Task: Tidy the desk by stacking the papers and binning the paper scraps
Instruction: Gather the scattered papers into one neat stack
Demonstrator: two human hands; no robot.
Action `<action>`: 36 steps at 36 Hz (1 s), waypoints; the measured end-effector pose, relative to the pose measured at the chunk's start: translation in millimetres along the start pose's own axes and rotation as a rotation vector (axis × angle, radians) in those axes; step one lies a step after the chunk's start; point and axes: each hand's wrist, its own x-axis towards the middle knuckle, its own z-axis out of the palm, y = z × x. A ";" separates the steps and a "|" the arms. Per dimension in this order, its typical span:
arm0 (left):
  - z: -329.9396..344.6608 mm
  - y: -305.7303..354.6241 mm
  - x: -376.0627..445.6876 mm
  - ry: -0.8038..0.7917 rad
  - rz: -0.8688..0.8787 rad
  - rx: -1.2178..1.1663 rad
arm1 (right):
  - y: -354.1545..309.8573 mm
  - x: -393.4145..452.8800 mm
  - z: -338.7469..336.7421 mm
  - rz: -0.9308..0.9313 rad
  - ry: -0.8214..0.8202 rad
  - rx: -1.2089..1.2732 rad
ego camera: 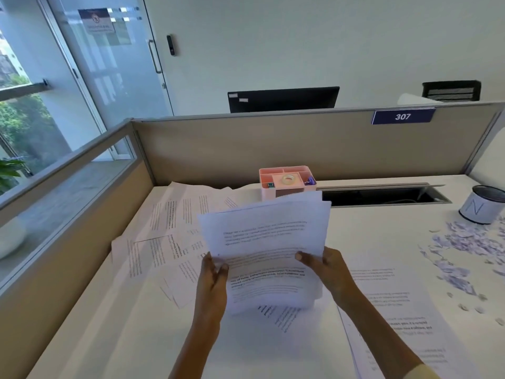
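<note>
Two bare forearms were seen rising from the lower edge of the head view, ending in an ungloved left hand [213, 272] and an ungloved right hand [326, 269]. No rings or watch could be made out. A pale cream sleeve cuff [420, 372] was glimpsed on the right arm.

**Both hands raised, gripping from either side**

We see both forearms reach forward. The left hand [213, 272] and right hand [325, 269] each grip a side edge of the sheaf of white printed paper sheets [265, 250], thumbs in front, fingers curled behind.
</note>
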 end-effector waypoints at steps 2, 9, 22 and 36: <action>2.3 0.7 -1.4 0.002 0.009 0.021 | -2.3 2.3 2.5 -0.003 0.025 -0.015; -0.6 0.6 -5.5 0.089 -0.015 0.049 | 2.0 0.4 3.0 -0.018 0.030 0.011; 15.9 -15.2 -10.6 0.094 0.032 0.256 | 15.3 -6.2 -16.7 0.012 0.077 0.003; 14.0 -30.5 -13.4 0.073 0.133 0.367 | 29.2 -11.4 -15.8 0.100 0.125 0.101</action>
